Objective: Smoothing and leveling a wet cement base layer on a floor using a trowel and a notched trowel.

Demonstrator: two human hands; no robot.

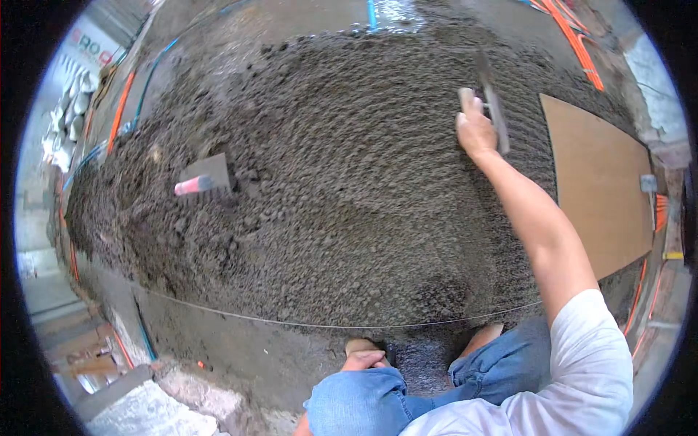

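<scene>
- Clearly, the landmark is a large tan board (pixel 600 189), lying flat at the right side of a broad bed of grey mortar (pixel 349 182).
- The two hands are well apart from each other.
- The right hand (pixel 478 136) is closed around the pale handle of a flat trowel (pixel 495 112), just left of the board's far corner; the arm reaches forward alongside the board's left edge.
- The trowel's long blade is tilted up on its side, above the mortar; I cannot tell whether its edge touches the surface.
- The left hand (pixel 367 358) is low down, well to the left of the board and nearer the person, at the front of the knee in blue jeans (pixel 356 403); I cannot tell whether its fingers grip anything.
- A second trowel (pixel 216 173), with a pinkish handle, lies on the mortar far left of the board.
- Left of the board, fine curved ridges mark the mortar; farther left its surface is lumpier.
- A thin pale string (pixel 313 325) runs along the mortar's near edge, left of the board's near end.
- Orange conduits (pixel 578 47) lie beyond the board's far edge.
- A small grey piece (pixel 648 183) sits at the board's right edge.
- White sacks (pixel 73 109) are piled far off to the board's left.
</scene>
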